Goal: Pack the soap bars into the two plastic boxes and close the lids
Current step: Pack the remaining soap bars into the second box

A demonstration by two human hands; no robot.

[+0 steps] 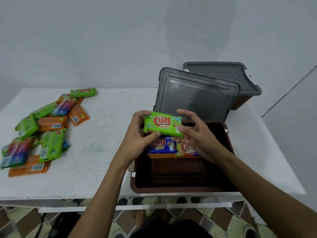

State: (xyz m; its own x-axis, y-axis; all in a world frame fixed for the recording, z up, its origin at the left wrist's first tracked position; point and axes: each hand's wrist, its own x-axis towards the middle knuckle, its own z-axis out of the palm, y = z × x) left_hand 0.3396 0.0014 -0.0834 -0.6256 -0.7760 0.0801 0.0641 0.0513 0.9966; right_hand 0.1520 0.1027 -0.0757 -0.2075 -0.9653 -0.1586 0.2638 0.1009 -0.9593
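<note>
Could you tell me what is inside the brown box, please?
A blue soap bar and a yellow-red soap bar lie on orange bars; the green soap bar held above hides the far end.

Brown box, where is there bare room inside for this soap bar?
The near half of the brown box floor is bare, between the packed soap bars and the front rim. The far end, under the green soap bar, is crowded.

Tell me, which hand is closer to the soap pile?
Left. The left hand sits between the soap pile and the green bar; the right hand is past the bar.
</note>
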